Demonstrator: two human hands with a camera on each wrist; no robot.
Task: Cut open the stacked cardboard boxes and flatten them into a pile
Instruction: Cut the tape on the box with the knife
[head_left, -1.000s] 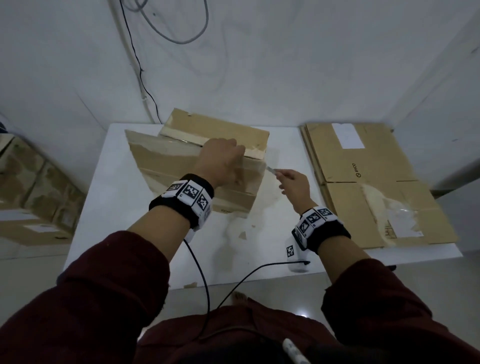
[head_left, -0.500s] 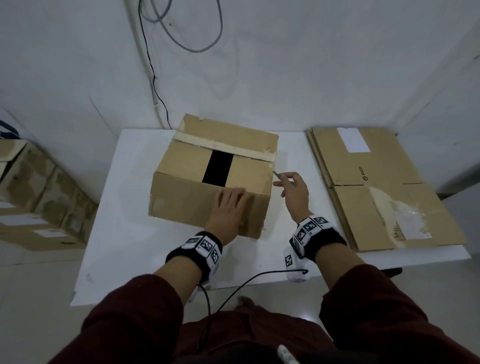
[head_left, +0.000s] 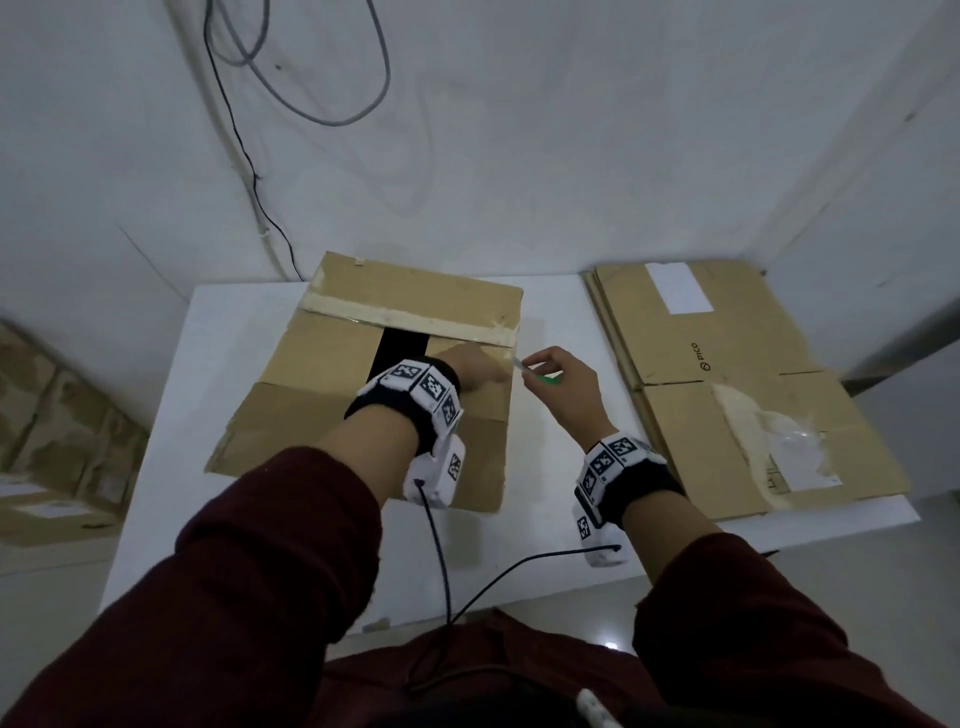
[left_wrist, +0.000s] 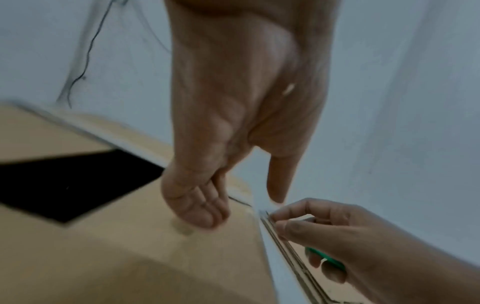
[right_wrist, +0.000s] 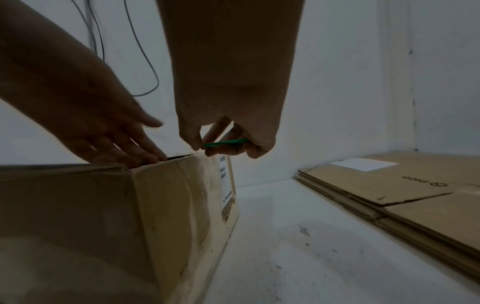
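A brown cardboard box stands on the white table, top flaps closed with a dark gap between them and a strip of pale tape across the far seam. My left hand lies with straight fingers on the box top near its right edge; the fingertips press the flap. My right hand pinches a small green-handled cutter, whose blade sits at the right end of the taped seam, beside the box's top right corner.
A pile of flattened cardboard covers the table's right end, also seen in the right wrist view. More boxes stand on the floor to the left. Cables hang on the wall behind. Wrist cords trail over the table's near edge.
The box was tipped in my left hand, then set upright. My left hand moved from the near side onto the top. My right hand brought the cutter up to the taped seam.
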